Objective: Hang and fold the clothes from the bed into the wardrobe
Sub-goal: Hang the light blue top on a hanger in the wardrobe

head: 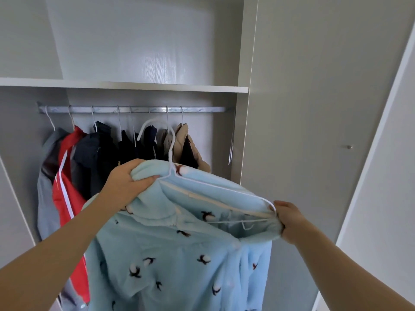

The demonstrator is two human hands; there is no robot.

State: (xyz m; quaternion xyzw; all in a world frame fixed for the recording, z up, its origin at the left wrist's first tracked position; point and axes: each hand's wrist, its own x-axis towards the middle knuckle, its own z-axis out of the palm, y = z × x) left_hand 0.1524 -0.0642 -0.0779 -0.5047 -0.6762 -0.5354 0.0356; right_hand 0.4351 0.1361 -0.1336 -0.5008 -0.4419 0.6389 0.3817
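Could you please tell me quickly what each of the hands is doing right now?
Left hand: closed, gripping the blue fleece top at one shoulder.
Right hand: closed, gripping the top's other shoulder.

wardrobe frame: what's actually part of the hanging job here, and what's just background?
In the job: blue fleece top, white wire hanger inside it, left hand gripping one shoulder, right hand gripping the other, wardrobe rail.
Background: red jacket, dark garments and beige coat already hung, spare hangers at the rail's right end, shelf, door knob.
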